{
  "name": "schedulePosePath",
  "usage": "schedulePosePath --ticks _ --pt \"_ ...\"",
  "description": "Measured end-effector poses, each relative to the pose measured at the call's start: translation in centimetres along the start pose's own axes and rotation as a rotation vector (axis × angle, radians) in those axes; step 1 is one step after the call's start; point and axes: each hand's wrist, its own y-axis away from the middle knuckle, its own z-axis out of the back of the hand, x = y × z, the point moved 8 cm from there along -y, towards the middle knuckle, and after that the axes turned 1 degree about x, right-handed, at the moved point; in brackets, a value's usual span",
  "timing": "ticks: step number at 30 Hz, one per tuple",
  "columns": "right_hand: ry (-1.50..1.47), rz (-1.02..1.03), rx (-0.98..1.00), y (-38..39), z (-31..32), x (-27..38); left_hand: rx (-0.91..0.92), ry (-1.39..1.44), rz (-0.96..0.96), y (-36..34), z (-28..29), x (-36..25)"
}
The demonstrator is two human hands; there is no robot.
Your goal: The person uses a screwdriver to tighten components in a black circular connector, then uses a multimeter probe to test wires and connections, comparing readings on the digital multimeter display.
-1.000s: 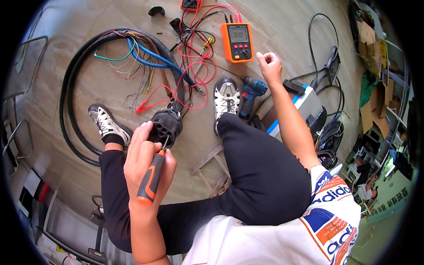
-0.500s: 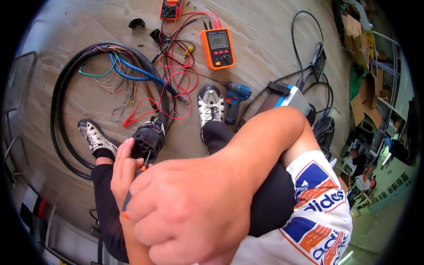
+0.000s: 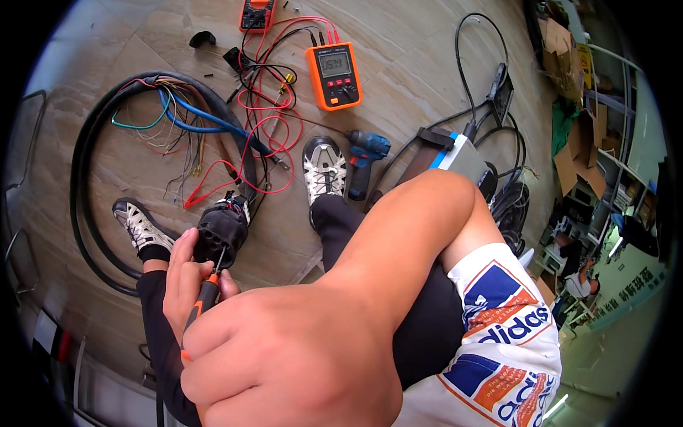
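My right hand (image 3: 284,356) is closed around the handle of a screwdriver (image 3: 206,295), black and orange with a thin metal shaft. Its tip meets the face of a round black charging plug (image 3: 222,231), which has several holes and a thick cable behind it. Low on the left, my left hand (image 3: 183,288) has fingers and thumb on either side of the screwdriver's neck. One of its fingers lies along the plug's left side. The right hand covers the rear of the handle and part of the left hand.
A thick black cable (image 3: 78,192) loops on the floor, with loose coloured wires (image 3: 192,135) inside. An orange meter (image 3: 334,77), tangled red and black test leads (image 3: 267,107) and a blue cordless drill (image 3: 366,156) lie ahead. A boxy unit (image 3: 462,156) stands at right.
The view has shifted a little, so the floor things appear farther left. My right hand sits lower and farther back, and more of the screwdriver handle shows. The tip remains at the plug.
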Motion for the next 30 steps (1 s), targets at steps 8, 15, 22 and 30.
schedulePosePath --ticks 8,15,22,30 --pt "0.067 0.064 -0.039 1.1 -0.9 -0.4 -0.038 0.05 -0.053 0.1 -0.3 0.4" --pt "0.014 0.021 -0.068 -0.2 0.6 0.2 -0.015 0.015 -0.033 -0.1 -0.3 -0.1" --pt "-0.086 -0.155 -0.127 0.3 0.3 0.5 -0.01 -0.01 -0.046 -0.2 -0.1 -0.2" --pt "0.081 0.085 -0.157 0.1 0.8 0.9 -0.053 0.059 0.077 0.8 -0.9 1.2"
